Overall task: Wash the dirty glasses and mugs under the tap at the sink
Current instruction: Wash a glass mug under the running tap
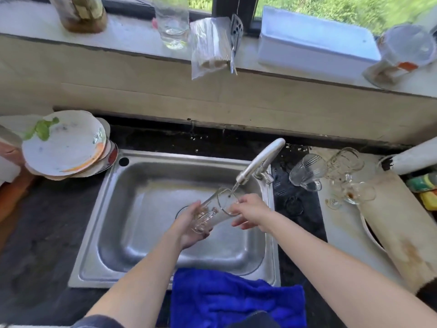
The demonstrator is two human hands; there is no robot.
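A tall clear glass (pixel 216 210) is tilted over the steel sink (pixel 142 235), its mouth up under the tap (pixel 260 159), from which a thin stream of water runs onto the rim. My left hand (pixel 189 227) grips the glass's base from below. My right hand (pixel 250 213) touches the rim with thumb and fingertips. Brown residue shows inside the glass near its base. Several more glasses and glass mugs (pixel 331 176) lie on the counter to the right of the tap, some stained brown.
A stack of dirty plates (pixel 66 145) sits left of the sink. A blue towel (pixel 236 299) hangs over the sink's front edge. A wooden board (pixel 397 228) and sponges (pixel 425 188) are at the right. The windowsill holds a glass (pixel 172 24), jars and a white box (pixel 314 43).
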